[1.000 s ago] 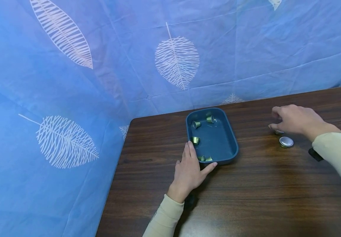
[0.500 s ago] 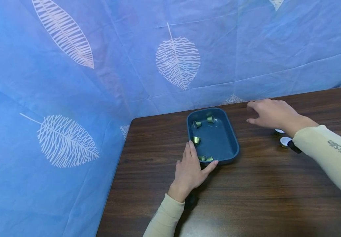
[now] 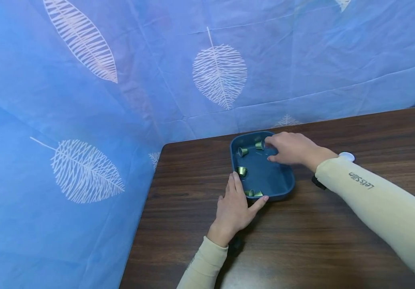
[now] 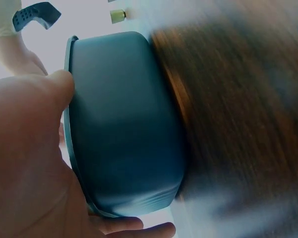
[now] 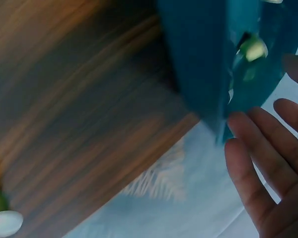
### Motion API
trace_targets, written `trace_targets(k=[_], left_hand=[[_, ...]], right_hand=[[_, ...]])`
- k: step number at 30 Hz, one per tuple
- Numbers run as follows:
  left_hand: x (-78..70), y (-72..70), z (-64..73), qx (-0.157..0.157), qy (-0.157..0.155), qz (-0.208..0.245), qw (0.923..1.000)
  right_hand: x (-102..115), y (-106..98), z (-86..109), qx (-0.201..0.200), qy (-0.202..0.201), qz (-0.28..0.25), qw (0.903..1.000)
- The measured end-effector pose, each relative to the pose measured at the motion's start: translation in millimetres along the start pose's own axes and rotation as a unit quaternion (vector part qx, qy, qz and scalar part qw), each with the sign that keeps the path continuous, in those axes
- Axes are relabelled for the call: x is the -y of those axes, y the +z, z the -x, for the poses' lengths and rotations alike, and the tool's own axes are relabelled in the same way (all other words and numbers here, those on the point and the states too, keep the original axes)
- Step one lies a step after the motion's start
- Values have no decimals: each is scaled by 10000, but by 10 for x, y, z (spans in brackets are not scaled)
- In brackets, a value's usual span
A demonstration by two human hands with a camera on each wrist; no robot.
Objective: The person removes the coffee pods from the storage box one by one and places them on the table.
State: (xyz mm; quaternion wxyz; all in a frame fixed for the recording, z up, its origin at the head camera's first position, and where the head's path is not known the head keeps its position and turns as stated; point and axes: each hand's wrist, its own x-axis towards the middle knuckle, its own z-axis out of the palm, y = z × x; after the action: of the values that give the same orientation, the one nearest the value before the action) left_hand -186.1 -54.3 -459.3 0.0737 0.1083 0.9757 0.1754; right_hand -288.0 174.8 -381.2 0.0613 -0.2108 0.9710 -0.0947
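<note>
My left hand [image 3: 231, 212] rests at the near left corner of a dark blue plastic tray [image 3: 287, 176], fingers along its left side and thumb on the near rim. Inside the tray lie several small green-gold coffee capsules [image 3: 241, 171], tipped on their sides. My right hand [image 3: 289, 148] hangs over the tray's right side, thumb and index finger apart with nothing visible between them. In the right wrist view its fingers [image 5: 268, 148] are spread beside the tray wall [image 5: 193, 59]. The left wrist view shows my thumb at the tray's rim [image 4: 69, 124].
On the brown wooden table [image 3: 178, 192], a capsule with a pale lid [image 3: 347, 156] stands right of the tray, partly behind my right sleeve [image 3: 366, 200]. A blue cloth with white leaf prints [image 3: 219, 76] hangs behind the table's far edge.
My right hand has moved left from beside the loose capsules to over the tray. The sleeve now covers part of that spot. My left hand has stayed on the tray.
</note>
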Motion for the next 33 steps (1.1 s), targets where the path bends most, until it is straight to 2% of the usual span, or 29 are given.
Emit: trace_targets(k=[8,13,23,33], left_hand=[[-3,3,7,-74,58,-272,9996],[4,3,11,-71,125,-339,9993],[33,5,-13,-66,77,-303,9995],[29,9,-13,-105,100,-359,9993]], right_hand=[[251,204,-205,186,-309,-183,9992],[365,285,-282,460,-425,-101,9980],[484,305,-378,817,-630,213,9944],[585,293,-424,968,-565,255,9934]])
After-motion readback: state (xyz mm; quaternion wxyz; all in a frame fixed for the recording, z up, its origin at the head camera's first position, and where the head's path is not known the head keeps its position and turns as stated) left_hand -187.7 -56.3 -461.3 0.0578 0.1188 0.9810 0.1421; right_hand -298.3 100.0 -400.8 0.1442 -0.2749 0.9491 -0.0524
